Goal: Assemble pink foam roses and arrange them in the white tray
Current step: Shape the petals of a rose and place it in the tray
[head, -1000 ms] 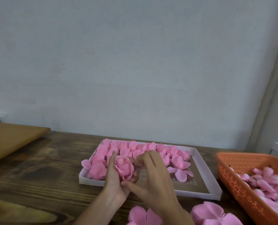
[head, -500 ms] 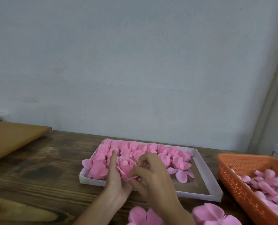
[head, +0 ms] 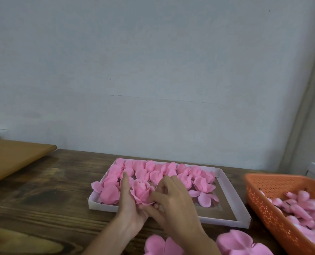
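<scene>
The pink foam rose, a furled bud with outer petals cupped round it, sits low in the middle of the frame, held just above the near edge of the shallow white cardboard tray. The left hand cradles it from below and from the left, its grip closed round the base, likely to keep the layers from springing apart. The right hand has curled fingers, its grip pinching the rose's right-hand petals, probably to seat them.

There is one rose in hand and one tray. The tray's finished roses crowd its left and far parts too tightly to count, and its lower right corner shows bare. Two flat pink petal pieces lie on the dark wooden table at the bottom edge, within reach. One orange perforated plastic basket at the right holds many pink buds.
</scene>
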`<state>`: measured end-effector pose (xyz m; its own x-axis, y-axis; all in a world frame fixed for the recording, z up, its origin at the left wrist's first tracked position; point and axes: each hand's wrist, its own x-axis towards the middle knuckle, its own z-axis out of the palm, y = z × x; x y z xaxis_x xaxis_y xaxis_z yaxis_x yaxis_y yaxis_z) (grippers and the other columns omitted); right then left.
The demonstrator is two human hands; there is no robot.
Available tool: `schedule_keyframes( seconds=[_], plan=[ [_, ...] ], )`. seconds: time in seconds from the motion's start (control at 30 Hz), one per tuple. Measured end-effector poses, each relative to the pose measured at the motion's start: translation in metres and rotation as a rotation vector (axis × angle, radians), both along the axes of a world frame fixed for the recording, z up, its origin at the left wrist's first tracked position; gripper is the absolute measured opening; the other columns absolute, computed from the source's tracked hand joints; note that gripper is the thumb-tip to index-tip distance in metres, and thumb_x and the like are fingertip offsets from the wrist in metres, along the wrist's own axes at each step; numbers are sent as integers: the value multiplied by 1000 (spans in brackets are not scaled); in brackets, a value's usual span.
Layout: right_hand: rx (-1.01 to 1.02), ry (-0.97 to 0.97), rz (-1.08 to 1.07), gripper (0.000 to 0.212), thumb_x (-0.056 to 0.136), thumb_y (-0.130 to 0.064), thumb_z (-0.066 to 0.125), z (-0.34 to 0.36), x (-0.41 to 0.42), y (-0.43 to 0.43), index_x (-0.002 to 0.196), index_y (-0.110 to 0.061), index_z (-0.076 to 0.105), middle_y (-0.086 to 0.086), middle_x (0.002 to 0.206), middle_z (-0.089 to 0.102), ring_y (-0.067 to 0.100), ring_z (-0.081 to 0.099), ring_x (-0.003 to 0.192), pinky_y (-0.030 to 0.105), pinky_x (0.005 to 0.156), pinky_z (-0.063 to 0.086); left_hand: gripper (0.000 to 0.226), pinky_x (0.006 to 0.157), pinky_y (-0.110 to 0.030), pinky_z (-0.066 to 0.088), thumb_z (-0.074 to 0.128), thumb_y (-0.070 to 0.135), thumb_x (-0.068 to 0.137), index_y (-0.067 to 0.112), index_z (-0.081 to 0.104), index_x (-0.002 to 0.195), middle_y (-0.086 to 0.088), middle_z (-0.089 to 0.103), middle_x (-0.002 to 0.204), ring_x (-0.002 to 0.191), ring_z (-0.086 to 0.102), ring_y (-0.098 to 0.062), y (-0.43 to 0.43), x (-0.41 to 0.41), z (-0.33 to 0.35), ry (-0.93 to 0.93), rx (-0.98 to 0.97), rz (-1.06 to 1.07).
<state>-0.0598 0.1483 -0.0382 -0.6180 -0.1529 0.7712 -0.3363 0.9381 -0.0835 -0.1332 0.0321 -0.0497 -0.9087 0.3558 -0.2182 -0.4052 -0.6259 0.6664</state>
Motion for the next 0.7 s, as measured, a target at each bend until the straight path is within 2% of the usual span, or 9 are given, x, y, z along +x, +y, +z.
schedule_keyframes(
  seconds=[0.13,0.2,0.23,0.3,0.37,0.43,0.5,0.57,0.7],
  plan=[
    [-21,-79,76,20,83,-49,73,3,1,4,80,-30,71,-8,88,46,13,45,83,34,70,46,89,52,-37,57,45,82,90,4,76,60,-19,68,69,53,67,-31,-1,-2,-1,-10,36,-6],
    [-44,-115,121,13,81,-45,74,4,0,7,87,-34,73,-10,92,46,11,45,87,31,74,45,90,49,-38,59,45,81,90,2,78,63,-23,73,76,58,72,-35,-2,-1,1,-11,38,-15],
    [-51,-126,142,11,80,-43,76,4,-1,8,88,-35,74,-10,93,46,10,45,88,30,75,44,90,49,-41,60,46,80,91,0,80,70,-27,75,83,63,76,-38,-2,-2,0,-20,36,-20],
    [-53,-136,168,10,80,-41,77,3,-3,9,87,-34,75,-9,93,47,10,45,88,27,74,41,88,51,-47,62,47,80,90,-2,79,98,-32,76,99,75,78,-44,-4,1,4,-49,13,-24],
    [-46,-137,159,14,81,-46,74,1,-3,10,82,-32,72,-9,93,47,10,45,87,27,73,41,85,54,-49,64,47,81,90,3,71,116,-31,76,103,76,78,-43,-4,3,7,-61,-18,-14],
    [-46,-138,135,25,82,-54,72,1,-3,10,76,-30,69,-10,92,46,10,44,87,29,73,43,85,55,-47,64,47,83,89,5,71,112,-27,77,96,69,77,-40,-5,5,8,-73,-41,5],
    [-47,-129,115,32,82,-57,72,0,-3,9,72,-27,65,-10,91,45,11,45,87,31,73,44,89,47,-41,60,47,84,87,0,78,91,-24,75,82,60,74,-35,-3,5,7,-78,-33,-2],
    [-44,-92,95,35,82,-57,73,0,-2,7,69,-26,63,-9,89,44,12,45,85,29,71,44,91,48,-39,60,48,84,85,0,83,80,-22,74,83,62,73,-34,-2,6,6,-81,-45,-32],
    [-84,-24,66,42,83,-61,70,1,0,0,66,-25,58,-8,86,44,11,44,83,29,67,44,94,60,-43,64,49,86,85,-1,82,102,-23,73,102,79,74,-38,-4,11,7,-102,-65,-85]
  ],
)
